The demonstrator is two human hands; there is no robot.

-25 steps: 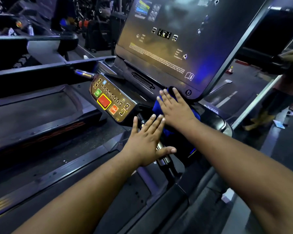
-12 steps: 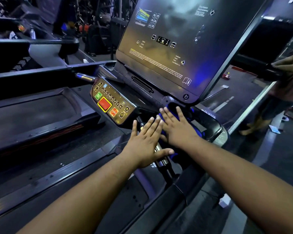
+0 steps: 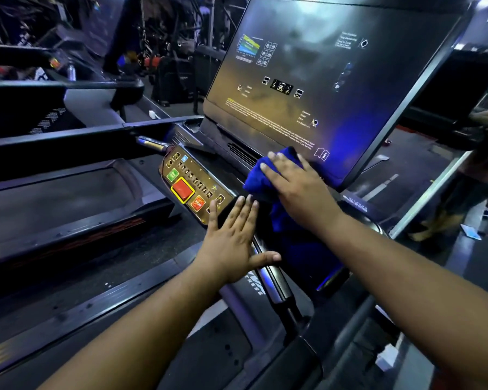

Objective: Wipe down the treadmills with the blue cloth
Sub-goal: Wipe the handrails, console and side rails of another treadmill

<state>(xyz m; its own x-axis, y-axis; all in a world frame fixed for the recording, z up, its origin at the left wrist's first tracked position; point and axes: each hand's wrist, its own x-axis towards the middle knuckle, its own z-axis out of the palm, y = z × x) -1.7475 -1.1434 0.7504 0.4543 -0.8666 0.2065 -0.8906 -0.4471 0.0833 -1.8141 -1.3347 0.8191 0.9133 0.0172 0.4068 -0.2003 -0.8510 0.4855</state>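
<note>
Pressing flat, the right hand holds the blue cloth against the lower edge of the treadmill console screen; the left hand lies open, fingers spread, beside the control panel. Versus 0.5 s ago, cloth and right hand moved up from the tray onto the screen. Count: one cloth, two hands.

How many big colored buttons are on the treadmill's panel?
3 big ones: a green button at the panel's upper left, a red button with a yellow border in the middle, and an orange stop button nearest the left hand. Smaller dark keys sit alongside.
</note>
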